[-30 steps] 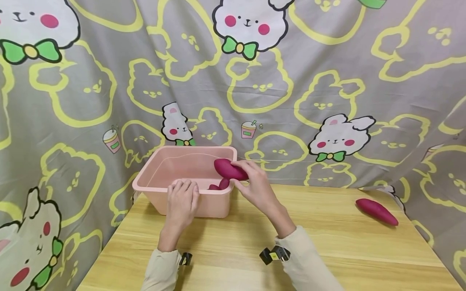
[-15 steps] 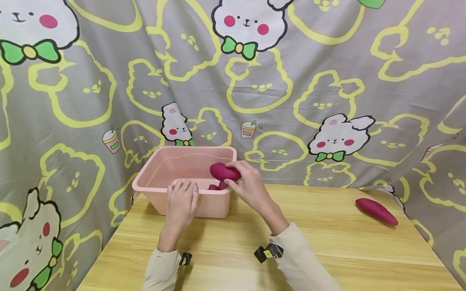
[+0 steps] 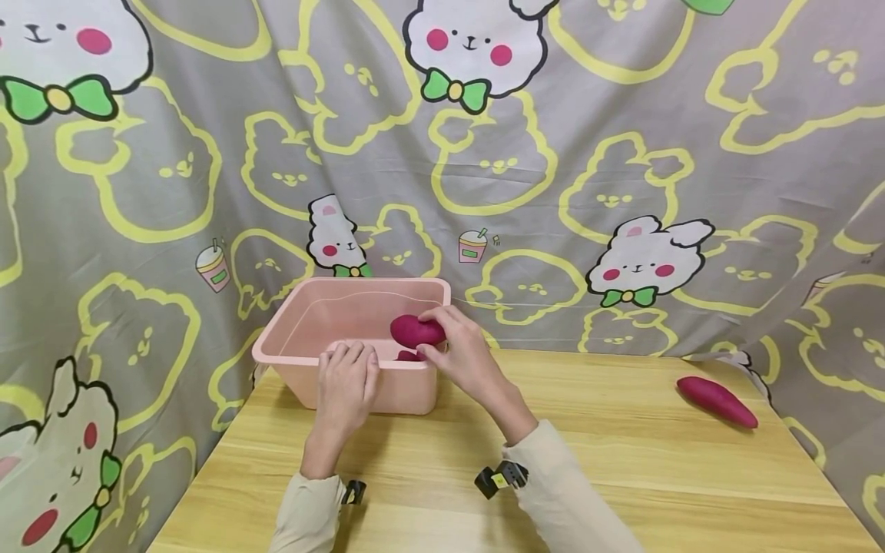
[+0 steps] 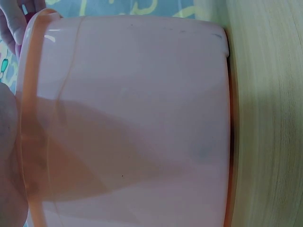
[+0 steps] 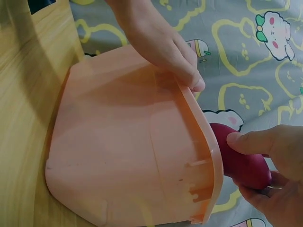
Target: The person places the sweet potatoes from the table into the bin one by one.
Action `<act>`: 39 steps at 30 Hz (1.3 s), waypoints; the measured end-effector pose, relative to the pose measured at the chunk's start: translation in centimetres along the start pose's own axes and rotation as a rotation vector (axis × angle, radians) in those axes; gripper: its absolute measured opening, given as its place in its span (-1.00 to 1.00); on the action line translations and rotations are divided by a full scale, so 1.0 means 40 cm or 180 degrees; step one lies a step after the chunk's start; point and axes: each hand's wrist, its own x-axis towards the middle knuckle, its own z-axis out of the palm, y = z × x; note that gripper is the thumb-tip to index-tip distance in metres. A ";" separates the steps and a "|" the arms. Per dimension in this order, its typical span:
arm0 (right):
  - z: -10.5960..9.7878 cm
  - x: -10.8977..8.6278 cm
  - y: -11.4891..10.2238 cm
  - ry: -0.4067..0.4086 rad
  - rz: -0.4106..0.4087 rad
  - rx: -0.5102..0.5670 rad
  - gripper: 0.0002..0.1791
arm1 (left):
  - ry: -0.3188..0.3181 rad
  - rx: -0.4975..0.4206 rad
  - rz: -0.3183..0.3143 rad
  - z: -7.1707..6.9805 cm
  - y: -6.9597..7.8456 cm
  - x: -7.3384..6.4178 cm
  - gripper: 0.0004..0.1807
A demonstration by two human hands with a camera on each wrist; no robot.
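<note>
A pink plastic bin (image 3: pixel 404 393) stands on the table at the left of the head view. My left hand (image 3: pixel 347 388) grips its near rim, fingers curled over the edge. Thumb and fingers of my right hand (image 3: pixel 473 361) hold a plump, dark red sweet potato (image 3: pixel 412 330) over the bin's right end, just inside the rim. In the right wrist view, the thumb presses one side of this sweet potato (image 5: pixel 241 163), fingers beneath. Below it, more of the same dark red (image 3: pixel 406 355) shows in the bin, mostly hidden by the front wall and the right hand.
Another, longer sweet potato (image 3: pixel 717 402) lies alone on the wooden table (image 3: pixel 622 468), toward the right back edge. A grey curtain (image 3: pixel 512 192) with rabbit drawings hangs close behind the bin and along both sides.
My right hand has moved left and slightly down with the sweet potato, bringing it from above the bin's right rim further inside. The left hand stays on the rim.
</note>
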 end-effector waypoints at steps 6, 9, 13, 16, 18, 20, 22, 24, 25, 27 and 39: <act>0.010 0.002 -0.002 -0.0040 -0.0028 -0.0060 -0.57 | -0.0001 -0.0011 0.0004 0.001 0.000 0.000 -0.64; 0.015 0.002 -0.002 -0.0062 -0.0049 -0.0089 -0.59 | -0.0009 -0.0025 -0.0008 0.000 0.001 0.000 -0.65; 0.022 0.002 0.001 -0.0103 -0.0035 -0.0133 -0.59 | -0.0017 -0.0034 -0.0015 -0.001 0.003 0.001 -0.65; 0.028 0.000 0.004 -0.0132 -0.0011 -0.0158 -0.59 | -0.0009 -0.0030 -0.0015 -0.001 0.003 0.001 -0.66; 0.031 -0.001 0.006 -0.0148 -0.0004 -0.0159 -0.58 | -0.0006 -0.0034 -0.0011 -0.001 0.003 0.001 -0.66; 0.034 -0.003 0.007 -0.0172 -0.0004 -0.0167 -0.59 | -0.0013 -0.0029 -0.0020 -0.001 0.003 0.001 -0.65; 0.037 -0.004 0.007 -0.0194 -0.0012 -0.0168 -0.60 | -0.0020 -0.0027 -0.0021 -0.001 0.003 0.001 -0.65; 0.037 -0.004 0.006 -0.0216 -0.0011 -0.0170 -0.62 | -0.0028 -0.0026 -0.0023 -0.002 0.002 0.001 -0.64; 0.037 -0.005 0.005 -0.0225 -0.0010 -0.0170 -0.64 | -0.0029 -0.0024 -0.0025 -0.002 0.002 0.000 -0.63; 0.036 -0.005 0.004 -0.0237 -0.0001 -0.0158 -0.66 | -0.0026 -0.0028 -0.0024 -0.001 0.001 0.000 -0.64; 0.028 -0.015 0.006 -0.0117 -0.0084 -0.0068 -0.70 | 0.0006 -0.0041 -0.0011 0.003 0.000 0.000 -0.64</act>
